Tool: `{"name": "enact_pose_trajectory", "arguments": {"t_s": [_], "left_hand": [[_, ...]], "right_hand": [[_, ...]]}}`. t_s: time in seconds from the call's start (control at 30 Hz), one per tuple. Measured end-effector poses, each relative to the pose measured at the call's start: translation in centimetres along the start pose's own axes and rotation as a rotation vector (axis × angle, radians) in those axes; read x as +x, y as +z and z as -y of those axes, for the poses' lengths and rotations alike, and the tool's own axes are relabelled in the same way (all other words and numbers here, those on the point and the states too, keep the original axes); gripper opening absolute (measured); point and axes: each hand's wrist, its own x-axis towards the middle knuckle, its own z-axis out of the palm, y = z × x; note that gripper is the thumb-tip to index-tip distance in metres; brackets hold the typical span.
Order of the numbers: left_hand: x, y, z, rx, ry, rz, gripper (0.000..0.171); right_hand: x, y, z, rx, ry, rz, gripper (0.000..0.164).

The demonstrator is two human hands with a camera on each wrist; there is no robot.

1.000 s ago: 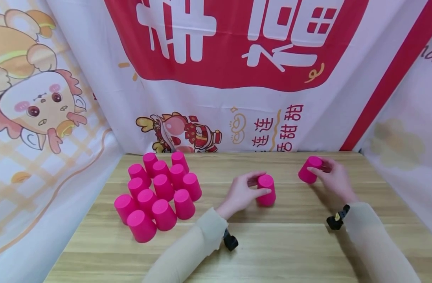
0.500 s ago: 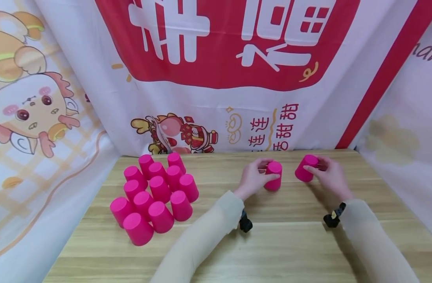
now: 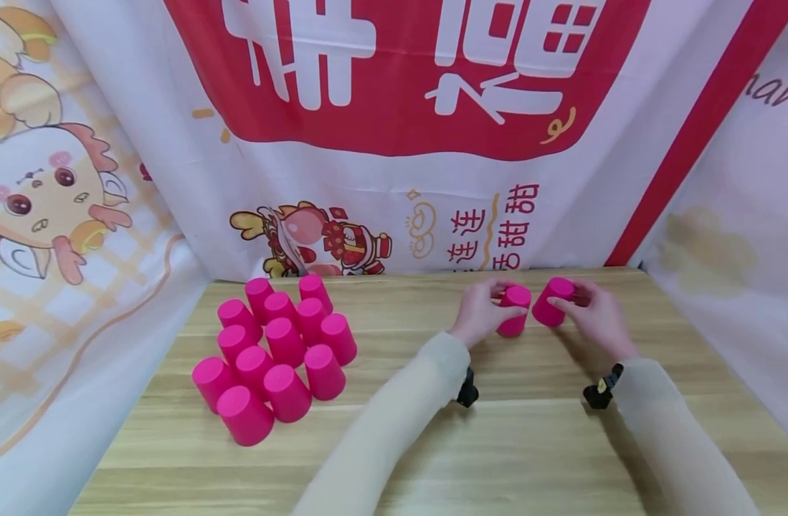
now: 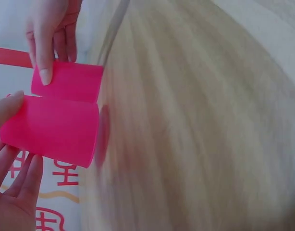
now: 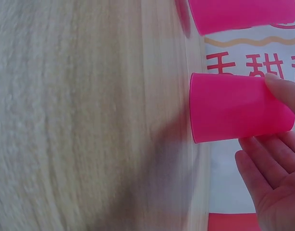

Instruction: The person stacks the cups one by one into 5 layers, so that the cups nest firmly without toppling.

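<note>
Makeshift booth: wooden table, festive cartoon banners as walls.

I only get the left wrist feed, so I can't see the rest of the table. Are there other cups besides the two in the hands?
Observer: Yes, the head view shows a cluster of pink cups upside down on the left part of the table.
Operator: Are the two held cups near that cluster?
Observer: No, the left hand with its cup and the right hand with its cup are at the far right, apart from it.
Operator: What's behind them?
Observer: A red-and-white banner hangs as a backdrop.
</note>
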Motion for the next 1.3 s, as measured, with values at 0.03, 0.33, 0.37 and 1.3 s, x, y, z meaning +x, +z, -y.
{"name": "enact_pose_trajectory", "arguments": {"t_s": [0.03, 0.33, 0.37, 1.3], "left_hand": [[0.0, 0.2, 0.0, -0.011, 0.006, -0.008, 0.046], [0.1, 1.7, -0.3, -0.057, 0.010, -0.138, 0.045], [0.1, 1.8, -0.3, -0.052, 0.008, -0.146, 0.045], [-0.5, 3.5, 0.9, 0.084, -0.163, -0.013, 0.068]], "right_hand": [[0.1, 0.0, 0.1, -0.004, -0.007, 0.001, 0.075], [0.4, 0.0, -0.1, -0.028, -0.036, -0.008, 0.068], [0.4, 0.0, -0.1, -0.027, -0.034, -0.008, 0.069], [0.2, 0.2, 0.1, -0.008, -0.014, -0.017, 0.068]]}}
